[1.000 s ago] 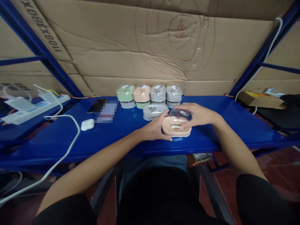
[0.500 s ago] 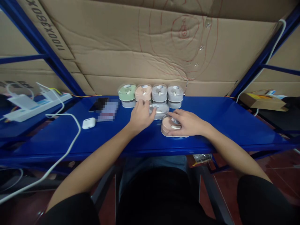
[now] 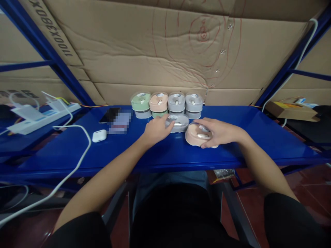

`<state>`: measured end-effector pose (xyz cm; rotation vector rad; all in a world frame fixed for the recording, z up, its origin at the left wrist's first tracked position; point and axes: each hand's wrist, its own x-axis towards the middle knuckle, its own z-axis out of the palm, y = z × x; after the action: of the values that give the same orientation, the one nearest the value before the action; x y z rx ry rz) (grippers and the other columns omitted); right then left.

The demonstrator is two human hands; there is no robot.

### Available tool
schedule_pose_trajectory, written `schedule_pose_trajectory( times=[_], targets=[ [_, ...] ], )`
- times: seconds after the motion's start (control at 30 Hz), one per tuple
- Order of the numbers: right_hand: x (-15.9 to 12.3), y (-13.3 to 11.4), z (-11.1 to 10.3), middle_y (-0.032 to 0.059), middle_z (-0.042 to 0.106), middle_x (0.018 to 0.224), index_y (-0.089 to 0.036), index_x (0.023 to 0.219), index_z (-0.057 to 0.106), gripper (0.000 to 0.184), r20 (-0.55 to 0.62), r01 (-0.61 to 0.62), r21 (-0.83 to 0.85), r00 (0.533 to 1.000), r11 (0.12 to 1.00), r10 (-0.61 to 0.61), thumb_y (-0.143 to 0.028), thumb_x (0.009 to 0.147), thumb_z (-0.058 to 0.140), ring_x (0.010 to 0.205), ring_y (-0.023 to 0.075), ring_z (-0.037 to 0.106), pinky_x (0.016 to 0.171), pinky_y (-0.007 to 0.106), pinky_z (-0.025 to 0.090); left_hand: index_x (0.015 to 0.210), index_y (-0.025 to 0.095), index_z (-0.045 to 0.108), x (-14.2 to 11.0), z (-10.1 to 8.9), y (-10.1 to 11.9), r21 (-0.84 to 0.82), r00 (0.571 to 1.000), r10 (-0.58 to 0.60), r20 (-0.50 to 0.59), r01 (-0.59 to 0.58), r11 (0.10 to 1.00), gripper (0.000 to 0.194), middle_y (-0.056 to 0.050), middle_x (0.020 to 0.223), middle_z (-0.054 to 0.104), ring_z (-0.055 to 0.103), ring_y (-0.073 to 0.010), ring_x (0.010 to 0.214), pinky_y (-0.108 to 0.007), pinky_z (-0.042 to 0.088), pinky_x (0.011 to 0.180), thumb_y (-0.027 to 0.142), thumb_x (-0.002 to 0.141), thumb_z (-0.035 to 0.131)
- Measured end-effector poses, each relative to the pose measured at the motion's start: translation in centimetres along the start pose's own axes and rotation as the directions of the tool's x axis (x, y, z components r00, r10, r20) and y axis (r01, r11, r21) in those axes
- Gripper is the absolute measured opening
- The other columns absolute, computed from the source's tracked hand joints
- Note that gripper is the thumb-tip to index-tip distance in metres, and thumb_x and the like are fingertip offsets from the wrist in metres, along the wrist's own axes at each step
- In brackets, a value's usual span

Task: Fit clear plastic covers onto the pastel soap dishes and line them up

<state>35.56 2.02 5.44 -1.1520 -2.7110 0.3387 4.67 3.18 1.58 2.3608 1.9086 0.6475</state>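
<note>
While the right hand (image 3: 219, 132) grasps a pink box (image 3: 193, 136) across its right end, thumb in front and fingers behind, that box is over the front part of the blue tabletop (image 3: 248, 137). Just beyond and to its left: a grey box (image 3: 180, 124), left hand (image 3: 156, 130) curved about its left end; cannot tell whether those fingers grip or merely touch. Behind stand four stacks (image 3: 176, 102) of boxes, two high, side by side. Farther left lies a white case (image 3: 99, 135); cardboard (image 3: 124, 44) rises behind.
</note>
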Motion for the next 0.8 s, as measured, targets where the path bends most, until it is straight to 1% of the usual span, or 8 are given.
schedule_pose_trajectory(
  times=[0.07, 0.17, 0.23, 0.33, 0.4, 0.53, 0.67, 0.8],
  targets=[
    [-0.2, 0.7, -0.7, 0.0161, 0.070, 0.149, -0.028, 0.172, 0.051, 0.113, -0.157, 0.009, 0.003, 0.988, 1.000, -0.008, -0.071, 0.076, 0.093, 0.132, 0.0452, 0.068, 0.113, 0.061, 0.056, 0.150, 0.021, 0.070, -0.2, 0.7, 0.4, -0.078, 0.997, 0.075, -0.008, -0.075, 0.994, 0.053, -0.020, 0.127, 0.080, 0.079, -0.0436, 0.119, -0.061, 0.062, 0.106, 0.055, 0.111, 0.059],
    [0.1, 1.4, -0.7, 0.0146, 0.073, 0.134, -0.028, 0.174, 0.049, 0.113, -0.341, -0.015, -0.026, 0.940, 1.000, 0.005, -0.073, 0.079, 0.091, 0.117, 0.0428, 0.073, 0.105, 0.061, 0.060, 0.148, 0.019, 0.069, -1.0, 2.0, 1.5, -0.256, 0.982, 0.187, -0.011, -0.183, 0.949, 0.053, -0.017, 0.129, 0.079, 0.079, -0.0347, 0.113, -0.052, 0.063, 0.107, 0.054, 0.108, 0.068],
    [0.4, 1.4, -0.4, 0.0136, 0.072, 0.126, -0.028, 0.172, 0.053, 0.111, -0.360, -0.007, -0.046, 0.933, 0.999, -0.010, -0.075, 0.079, 0.091, 0.111, 0.0409, 0.074, 0.101, 0.059, 0.062, 0.153, 0.018, 0.063, -1.7, 2.9, 2.3, -0.353, 0.971, 0.237, -0.010, -0.225, 0.908, 0.065, -0.018, 0.137, 0.076, 0.079, -0.0334, 0.116, -0.050, 0.064, 0.108, 0.056, 0.102, 0.077],
    [0.8, 0.9, 0.2, 0.0135, 0.072, 0.123, -0.028, 0.165, 0.063, 0.102, -0.348, 0.011, -0.066, 0.937, 0.998, -0.033, -0.077, 0.080, 0.091, 0.112, 0.0406, 0.074, 0.103, 0.061, 0.063, 0.159, 0.018, 0.054, -2.2, 3.8, 2.8, -0.366, 0.955, 0.297, -0.006, -0.279, 0.888, 0.084, -0.021, 0.150, 0.070, 0.070, -0.0410, 0.137, -0.057, 0.058, 0.117, 0.058, 0.093, 0.087],
    [0.7, 0.3, 0.5, 0.0152, 0.072, 0.129, -0.028, 0.162, 0.067, 0.095, -0.359, 0.005, -0.083, 0.933, 0.997, -0.035, -0.075, 0.083, 0.090, 0.119, 0.0420, 0.074, 0.107, 0.062, 0.062, 0.158, 0.017, 0.052, -2.2, 4.2, 2.7, -0.339, 0.954, 0.300, 0.015, -0.277, 0.899, 0.087, -0.022, 0.150, 0.070, 0.066, -0.0448, 0.143, -0.061, 0.055, 0.121, 0.059, 0.091, 0.089],
    [0.2, -0.8, 1.2, 0.0176, 0.066, 0.152, -0.030, 0.161, 0.067, 0.085, -0.374, -0.002, -0.132, 0.926, 0.991, -0.048, -0.070, 0.089, 0.087, 0.135, 0.0461, 0.069, 0.114, 0.067, 0.060, 0.160, 0.016, 0.049, -1.9, 4.3, 2.5, -0.340, 0.963, 0.262, 0.057, -0.228, 0.912, 0.093, -0.022, 0.145, 0.071, 0.068, -0.0448, 0.137, -0.060, 0.057, 0.116, 0.064, 0.090, 0.088],
    [-0.7, -1.3, 3.0, 0.0194, 0.051, 0.170, -0.032, 0.168, 0.057, 0.093, -0.496, -0.074, -0.145, 0.868, 0.987, -0.008, -0.065, 0.087, 0.090, 0.146, 0.0514, 0.061, 0.113, 0.073, 0.059, 0.151, 0.014, 0.055, -1.9, 4.2, 2.9, -0.323, 0.963, 0.261, 0.061, -0.228, 0.919, 0.084, -0.022, 0.140, 0.073, 0.069, -0.0443, 0.133, -0.059, 0.057, 0.114, 0.061, 0.091, 0.089],
    [-2.5, -1.1, 4.7, 0.0188, 0.047, 0.174, -0.036, 0.170, 0.051, 0.095, -0.557, -0.099, -0.155, 0.831, 0.983, -0.005, -0.062, 0.087, 0.090, 0.156, 0.0530, 0.051, 0.118, 0.077, 0.055, 0.141, 0.015, 0.060, -1.7, 4.4, 3.3, -0.318, 0.953, 0.298, 0.050, -0.268, 0.909, 0.072, -0.019, 0.134, 0.074, 0.070, -0.0426, 0.131, -0.056, 0.057, 0.114, 0.060, 0.092, 0.089]
  ],
)
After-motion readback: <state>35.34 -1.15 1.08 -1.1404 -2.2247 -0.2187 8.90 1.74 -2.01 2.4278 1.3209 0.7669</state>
